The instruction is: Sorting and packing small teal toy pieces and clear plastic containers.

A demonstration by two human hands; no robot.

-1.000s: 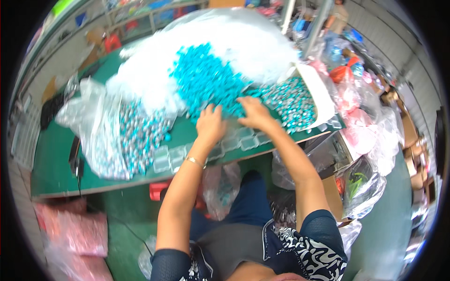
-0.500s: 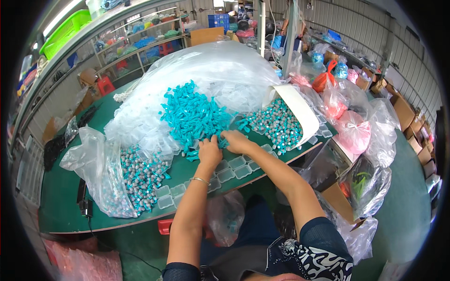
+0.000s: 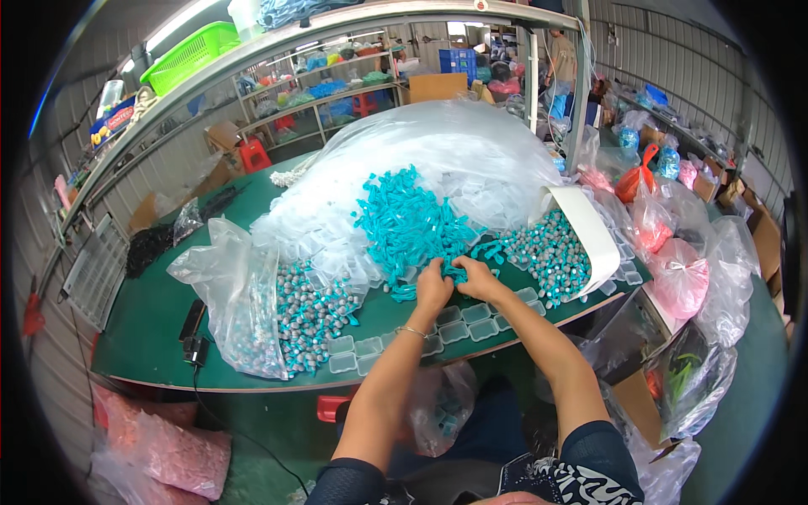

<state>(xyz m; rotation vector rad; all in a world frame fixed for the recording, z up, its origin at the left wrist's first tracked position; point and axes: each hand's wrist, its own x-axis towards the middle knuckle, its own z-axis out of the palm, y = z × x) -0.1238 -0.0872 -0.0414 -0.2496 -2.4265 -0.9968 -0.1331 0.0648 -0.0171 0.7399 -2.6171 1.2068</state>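
Resting left hand and right hand, fingers bent, at the teal pile, mid-table; being unable to tell any grip. Seeing grey-tipped pieces spread from a clear bag and a white bin, and clear boxes between.

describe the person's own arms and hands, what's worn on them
The left hand and right hand are ungloved. A thin, shiny bracelet circles the left wrist; none shows on the right. The short sleeves are dark navy, with white-patterned fabric beside the right one.
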